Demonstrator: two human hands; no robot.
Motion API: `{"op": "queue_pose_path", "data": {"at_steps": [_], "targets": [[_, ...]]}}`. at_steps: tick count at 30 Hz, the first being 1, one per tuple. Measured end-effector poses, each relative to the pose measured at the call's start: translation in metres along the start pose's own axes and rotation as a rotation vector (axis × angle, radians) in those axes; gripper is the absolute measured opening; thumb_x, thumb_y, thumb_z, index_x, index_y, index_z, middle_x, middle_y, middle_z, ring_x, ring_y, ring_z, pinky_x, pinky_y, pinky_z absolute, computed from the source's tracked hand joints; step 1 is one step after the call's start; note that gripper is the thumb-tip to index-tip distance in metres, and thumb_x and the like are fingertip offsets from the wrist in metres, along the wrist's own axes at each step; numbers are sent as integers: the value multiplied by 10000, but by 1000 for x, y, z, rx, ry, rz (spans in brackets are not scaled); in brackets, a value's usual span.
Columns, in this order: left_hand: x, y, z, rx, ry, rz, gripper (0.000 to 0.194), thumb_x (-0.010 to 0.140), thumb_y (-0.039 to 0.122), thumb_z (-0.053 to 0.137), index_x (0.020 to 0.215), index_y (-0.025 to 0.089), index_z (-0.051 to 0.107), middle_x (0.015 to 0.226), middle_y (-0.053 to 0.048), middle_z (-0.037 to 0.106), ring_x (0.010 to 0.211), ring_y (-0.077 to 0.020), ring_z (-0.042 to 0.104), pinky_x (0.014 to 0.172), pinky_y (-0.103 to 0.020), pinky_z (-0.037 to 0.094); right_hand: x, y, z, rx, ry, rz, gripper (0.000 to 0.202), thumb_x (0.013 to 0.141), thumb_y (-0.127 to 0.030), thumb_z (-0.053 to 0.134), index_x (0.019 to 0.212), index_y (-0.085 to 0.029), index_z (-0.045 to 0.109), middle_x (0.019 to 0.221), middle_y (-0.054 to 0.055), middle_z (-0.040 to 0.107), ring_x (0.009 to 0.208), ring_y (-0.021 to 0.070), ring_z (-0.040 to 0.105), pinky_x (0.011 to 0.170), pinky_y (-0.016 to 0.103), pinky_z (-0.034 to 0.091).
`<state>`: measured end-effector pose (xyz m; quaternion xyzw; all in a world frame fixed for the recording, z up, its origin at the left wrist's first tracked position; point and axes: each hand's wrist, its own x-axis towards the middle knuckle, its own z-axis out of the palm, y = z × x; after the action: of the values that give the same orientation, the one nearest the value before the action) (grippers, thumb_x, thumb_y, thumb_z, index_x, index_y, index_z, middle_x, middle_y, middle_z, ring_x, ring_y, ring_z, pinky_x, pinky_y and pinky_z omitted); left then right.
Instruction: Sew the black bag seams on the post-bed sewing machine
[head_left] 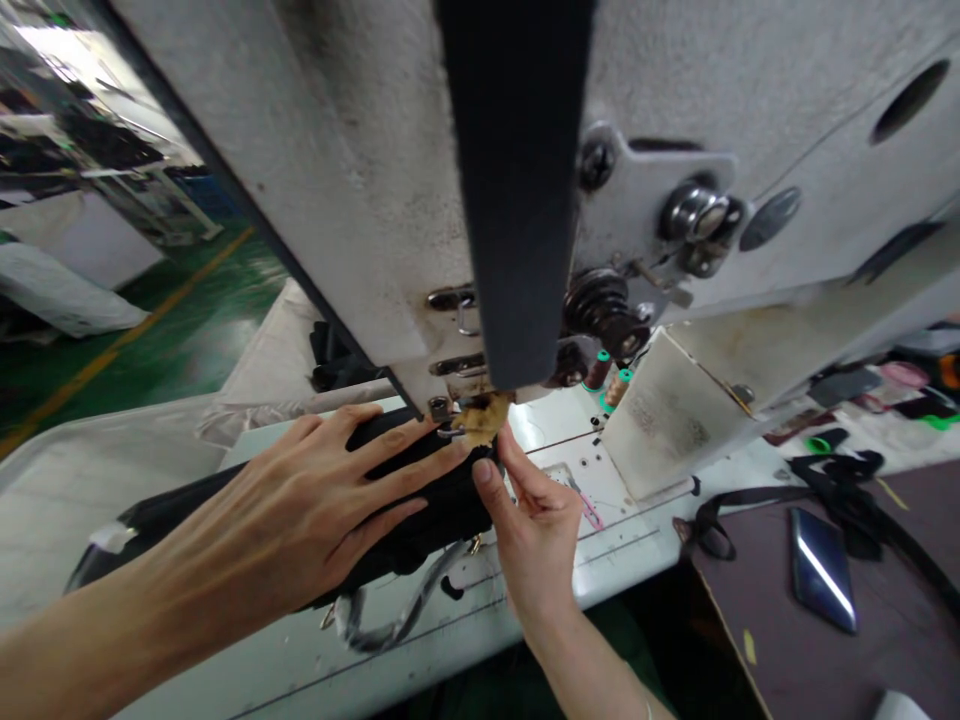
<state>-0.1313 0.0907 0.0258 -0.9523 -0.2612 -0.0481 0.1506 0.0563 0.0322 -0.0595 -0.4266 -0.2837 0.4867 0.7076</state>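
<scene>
Black fabric (442,515), perhaps part of a bag, lies on the sewing machine's pale bed below the needle area. My left hand (330,490) rests flat on it, fingers stretched toward the needle. On the fabric's right edge, my right hand (532,510) pinches between thumb and forefinger, close to the presser foot area. A fuzzy tan tuft (484,418) hangs at the machine head, hiding much of the needle and foot. A grey twisted strap or handle (390,630) curves out from under the black fabric toward me.
The sewing machine head (360,180) fills the upper view, close above my hands. Thread spools (616,388) stand behind it. At right, a phone (822,570) and black straps (840,490) lie on a brown surface. A pink-handled small tool (590,510) is on the machine bed.
</scene>
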Motion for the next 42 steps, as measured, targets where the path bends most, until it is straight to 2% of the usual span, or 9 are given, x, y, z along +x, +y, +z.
{"op": "queue_pose_path", "data": {"at_steps": [5, 11, 20, 25, 32, 38, 42], "targets": [[-1, 15, -2, -18, -9, -77, 632, 987, 325, 510, 1563, 423, 270, 1492, 0, 519, 1056, -304, 529, 841, -496, 504, 2, 1, -3, 68, -32, 32, 393, 799, -290, 816, 1183, -285, 734, 1324, 24, 665, 1318, 268, 583, 1218, 493, 369], [1, 32, -5, -55, -34, -223, 651, 973, 347, 507, 1565, 439, 252, 1522, -1, 491, 1051, -316, 570, 788, -495, 528, 5, 4, -6, 174, -77, 55, 404, 799, -237, 811, 1191, -293, 735, 1323, 38, 670, 1299, 289, 599, 1213, 545, 357], [7, 56, -15, -36, -64, -360, 662, 949, 366, 481, 1572, 408, 261, 1576, 23, 429, 984, -304, 586, 746, -511, 588, 11, 6, -7, 238, -112, 71, 415, 810, -221, 782, 1220, -252, 728, 1288, 57, 696, 1304, 292, 595, 1220, 528, 345], [10, 69, -20, -25, -111, -429, 687, 924, 384, 494, 1573, 397, 269, 1590, 46, 406, 945, -293, 599, 731, -502, 606, 17, 11, -7, 286, -144, 84, 401, 809, -230, 779, 1207, -241, 739, 1276, 52, 704, 1276, 292, 618, 1208, 486, 379], [11, 96, -19, 48, -50, -545, 710, 892, 431, 527, 1567, 347, 321, 1607, 31, 378, 1059, -351, 615, 664, -464, 594, 26, 12, -11, 323, -216, 145, 362, 815, -247, 742, 1175, -222, 755, 1233, 52, 729, 1242, 297, 641, 1187, 468, 399], [23, 113, -18, 87, -26, -614, 689, 888, 430, 534, 1546, 286, 385, 1583, -17, 421, 895, -307, 600, 645, -448, 563, 34, 10, -17, 313, -275, 204, 376, 802, -294, 753, 1170, -217, 757, 1158, 65, 759, 1114, 297, 708, 1097, 467, 487], [29, 122, -21, 99, -17, -671, 653, 903, 434, 514, 1532, 285, 415, 1568, -20, 443, 898, -297, 597, 621, -428, 572, 35, 10, -24, 238, -286, 205, 357, 816, -319, 751, 1163, -237, 763, 1159, 56, 760, 1121, 288, 703, 1086, 447, 487]]}}
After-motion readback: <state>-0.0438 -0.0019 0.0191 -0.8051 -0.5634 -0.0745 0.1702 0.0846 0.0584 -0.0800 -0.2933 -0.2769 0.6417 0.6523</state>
